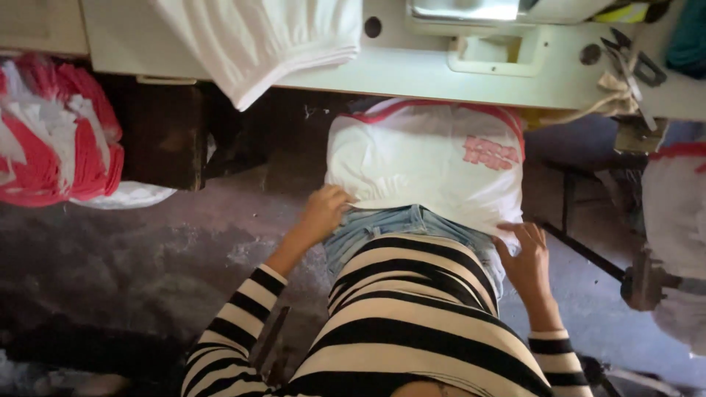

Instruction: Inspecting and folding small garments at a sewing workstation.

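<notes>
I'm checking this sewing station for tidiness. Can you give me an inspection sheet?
Surface: pale sewing table, white folded cloth hanging over its edge.
Job's things: white garment with red trim, lying on the lap.
Clutter: red-and-white bundle at left; scissors on the table.
Grips: left hand and right hand each touch the garment's near edge.
Cables: nothing seen.
Surroundings: dark, worn floor.
</notes>
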